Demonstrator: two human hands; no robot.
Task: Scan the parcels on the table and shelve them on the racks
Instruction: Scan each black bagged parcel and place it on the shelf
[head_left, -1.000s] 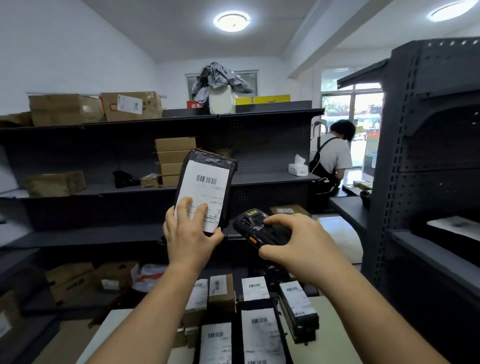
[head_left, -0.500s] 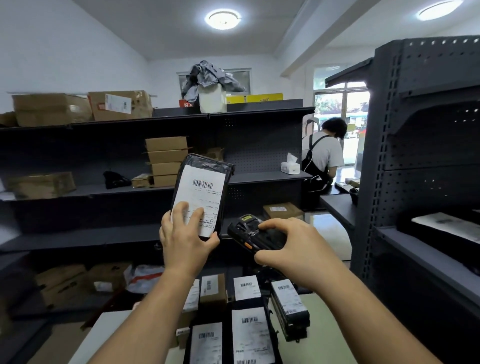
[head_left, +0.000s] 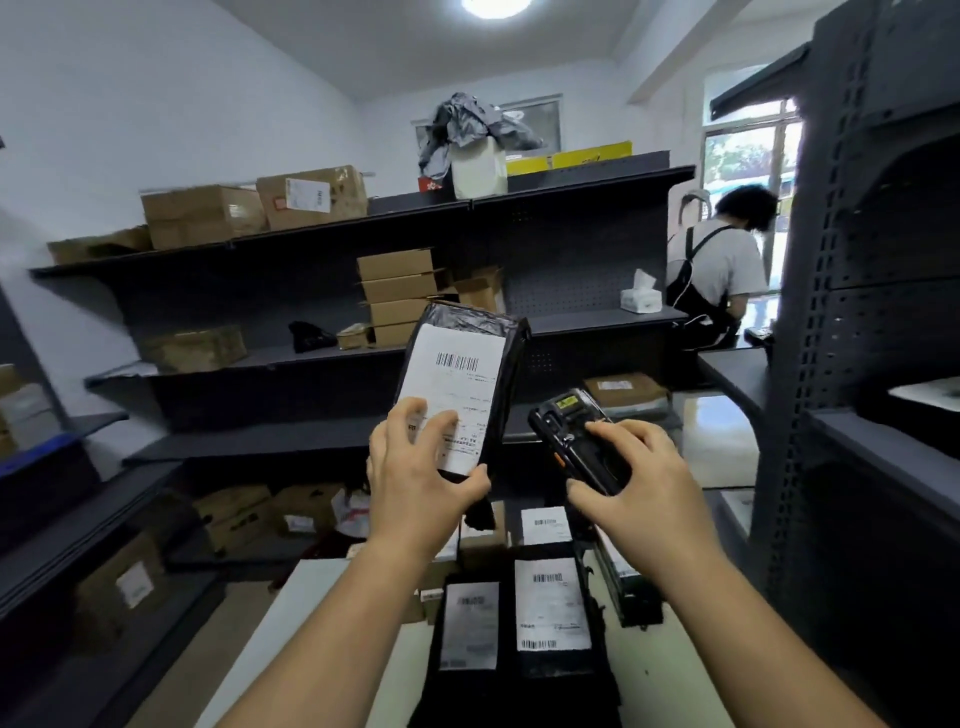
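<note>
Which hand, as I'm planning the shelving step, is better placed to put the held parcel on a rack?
Probably left. The left hand grips the black parcel, raised toward the rack; the right hand is occupied holding the scanner.
</note>
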